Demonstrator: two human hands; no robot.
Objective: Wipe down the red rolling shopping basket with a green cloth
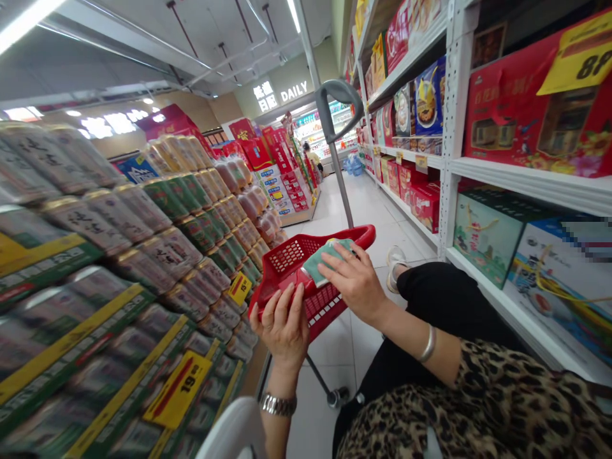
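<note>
A red plastic shopping basket (296, 255) on a wheeled frame is tipped toward me in the aisle, its grey pull handle (335, 108) standing up behind it. My left hand (283, 325) grips the basket's near rim, fingers curled over the edge. My right hand (354, 280) presses a green cloth (322, 258) against the basket's rim and wall, fingers closed on it. A watch sits on my left wrist and a silver bangle on my right. My black-trousered leg and shoe (396, 264) show below the right arm.
Stacked canned drinks (143, 255) with yellow price tags fill the left side. White shelves (478, 166) with boxed gift sets line the right. The tiled aisle floor (373, 210) runs ahead toward red displays and a distant person.
</note>
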